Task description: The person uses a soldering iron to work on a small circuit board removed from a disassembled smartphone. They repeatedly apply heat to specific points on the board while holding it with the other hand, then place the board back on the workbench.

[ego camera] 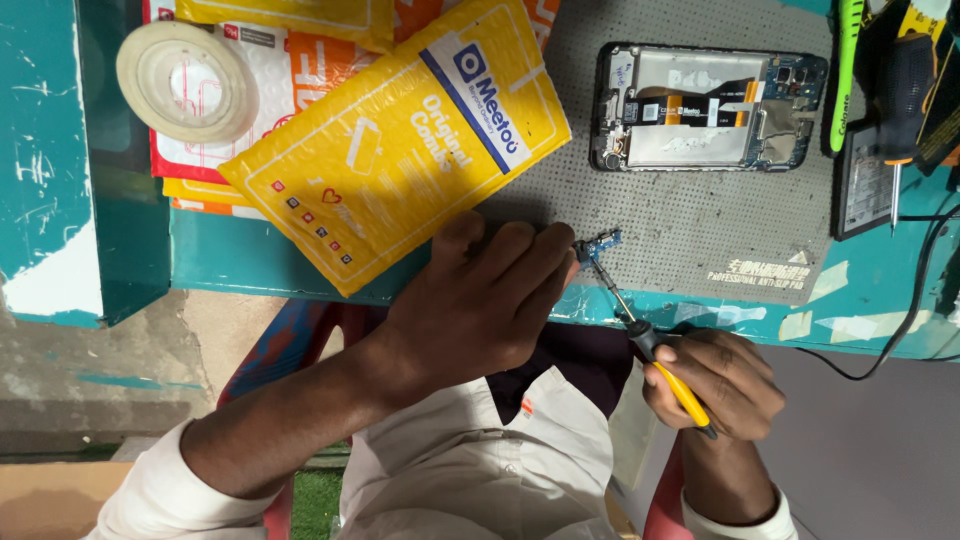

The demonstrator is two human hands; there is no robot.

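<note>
My left hand (480, 300) rests on the near edge of a grey anti-slip mat (690, 215), its fingertips pinning a small blue circuit board (603, 242). My right hand (718, 382) grips a yellow-handled soldering iron (650, 345) below the table edge, its metal tip touching that small board. An opened phone (710, 106) with exposed internals lies face down at the far side of the mat.
A yellow padded envelope (400, 140) lies left of the mat over other orange and white packets. A roll of tape (186, 82) sits far left. A green tool (848, 70), a screwdriver (900, 90) and a black cable (915, 300) occupy the right.
</note>
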